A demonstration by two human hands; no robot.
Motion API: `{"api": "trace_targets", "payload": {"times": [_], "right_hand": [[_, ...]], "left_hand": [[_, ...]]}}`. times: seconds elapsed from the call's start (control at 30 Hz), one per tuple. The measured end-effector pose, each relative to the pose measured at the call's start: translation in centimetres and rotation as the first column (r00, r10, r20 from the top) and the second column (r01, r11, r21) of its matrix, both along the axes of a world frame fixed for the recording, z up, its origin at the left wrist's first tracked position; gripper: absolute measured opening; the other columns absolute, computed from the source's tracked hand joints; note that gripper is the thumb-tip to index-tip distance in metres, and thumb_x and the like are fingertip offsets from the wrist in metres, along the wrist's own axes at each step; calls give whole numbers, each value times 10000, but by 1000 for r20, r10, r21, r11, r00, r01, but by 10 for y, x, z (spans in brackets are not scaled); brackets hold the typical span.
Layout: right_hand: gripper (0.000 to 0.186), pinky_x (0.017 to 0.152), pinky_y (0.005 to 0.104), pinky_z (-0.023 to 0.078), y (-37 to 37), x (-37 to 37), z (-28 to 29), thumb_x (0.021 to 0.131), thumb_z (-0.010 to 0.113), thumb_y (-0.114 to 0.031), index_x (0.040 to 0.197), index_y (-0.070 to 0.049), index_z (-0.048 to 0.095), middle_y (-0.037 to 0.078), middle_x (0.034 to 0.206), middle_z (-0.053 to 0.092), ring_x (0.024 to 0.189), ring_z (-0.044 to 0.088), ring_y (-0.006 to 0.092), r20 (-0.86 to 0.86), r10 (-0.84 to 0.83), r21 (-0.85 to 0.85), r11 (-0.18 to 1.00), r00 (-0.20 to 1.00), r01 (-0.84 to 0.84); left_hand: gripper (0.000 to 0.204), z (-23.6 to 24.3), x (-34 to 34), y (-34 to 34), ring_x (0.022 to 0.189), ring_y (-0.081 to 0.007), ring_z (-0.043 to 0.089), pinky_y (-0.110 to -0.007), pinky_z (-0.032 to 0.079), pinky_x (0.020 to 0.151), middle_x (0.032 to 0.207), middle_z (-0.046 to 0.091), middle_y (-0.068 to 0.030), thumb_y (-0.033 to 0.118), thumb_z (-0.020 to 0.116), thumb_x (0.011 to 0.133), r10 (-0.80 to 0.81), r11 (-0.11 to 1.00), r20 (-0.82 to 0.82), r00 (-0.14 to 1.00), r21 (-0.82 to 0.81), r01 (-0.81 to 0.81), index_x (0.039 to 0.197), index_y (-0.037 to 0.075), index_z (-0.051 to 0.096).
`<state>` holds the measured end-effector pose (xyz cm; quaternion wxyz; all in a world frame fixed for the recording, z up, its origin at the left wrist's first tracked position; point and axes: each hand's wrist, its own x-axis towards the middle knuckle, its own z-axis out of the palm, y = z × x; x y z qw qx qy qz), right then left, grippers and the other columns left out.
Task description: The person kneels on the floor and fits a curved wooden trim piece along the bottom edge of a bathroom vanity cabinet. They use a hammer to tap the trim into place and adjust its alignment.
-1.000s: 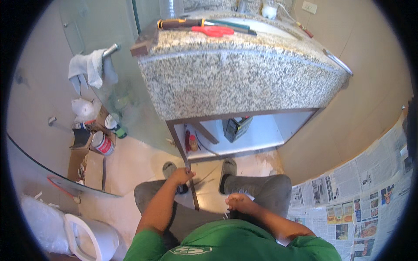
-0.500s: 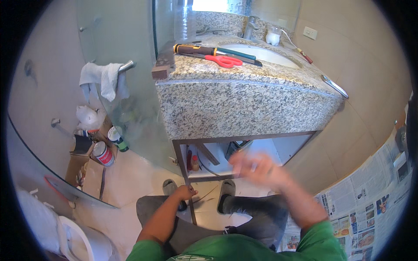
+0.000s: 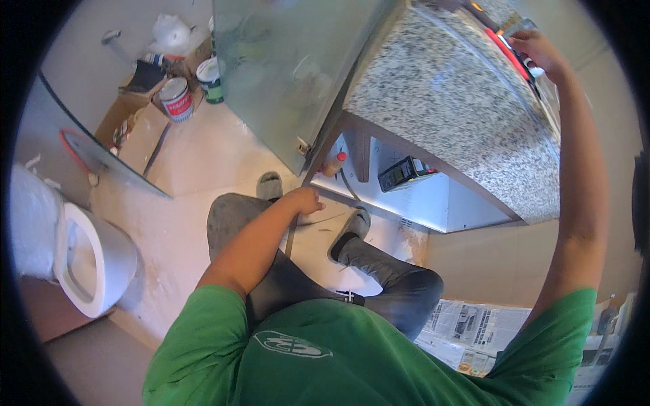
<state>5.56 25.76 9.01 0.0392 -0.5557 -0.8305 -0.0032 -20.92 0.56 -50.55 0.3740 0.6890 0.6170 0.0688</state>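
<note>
My right hand [image 3: 536, 53] is stretched out to the top of the granite counter [image 3: 447, 101], bent fingers down among the tools. Right beside it lie red-handled scissors [image 3: 506, 53], and the screwdriver [image 3: 479, 13] with a dark and yellow handle is farther along. What its fingertips grip is hidden. Low in front of the open cabinet [image 3: 420, 203], my left hand [image 3: 306, 201] is closed in a loose fist above my knee; anything inside it cannot be made out.
Inside the cabinet are a small red-capped bottle [image 3: 334, 164] and a black box-shaped can [image 3: 404, 174]. A glass door [image 3: 284, 74] stands left of it. Paint cans [image 3: 176, 99] and a carton [image 3: 135, 128] sit beyond. A toilet [image 3: 95, 257] is at left, newspaper [image 3: 467, 325] at lower right.
My right hand has gone from in front of the cabinet up to the tools on the counter. My left hand stays low and closed. The view has tilted down and turned.
</note>
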Motion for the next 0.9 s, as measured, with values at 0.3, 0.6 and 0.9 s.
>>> {"api": "trace_targets", "payload": {"times": [0.3, 0.6, 0.9], "right_hand": [[452, 785, 294, 514, 60, 27, -7, 1007, 595, -354, 1351, -61, 615, 38, 1087, 690, 924, 601, 113, -85, 136, 9, 991, 987, -136], [541, 902, 364, 494, 67, 44, 26, 1001, 612, -478, 1236, 9, 632, 131, 1043, 687, 950, 623, 217, 86, 105, 423, 896, 991, -132], [425, 645, 278, 467, -132, 130, 7, 1010, 609, -225, 1346, -7, 469, 83, 848, 592, 687, 559, 150, -643, 224, 436, 893, 733, 110]], "left_hand": [[308, 15, -1, 6, 830, -377, 688, -466, 538, 752, 882, 714, -186, 352, 652, 915, 312, 869, 303, 900, 292, -399, 922, 50, 710], [243, 66, -22, 7, 782, -270, 703, -378, 543, 718, 876, 713, -144, 269, 672, 949, 360, 546, 668, 652, 416, -727, 1056, 54, 711], [277, 124, -25, 42, 822, -237, 697, -345, 540, 749, 981, 700, -141, 257, 722, 925, 234, 358, 800, 552, 457, -814, 1121, 61, 718]]}}
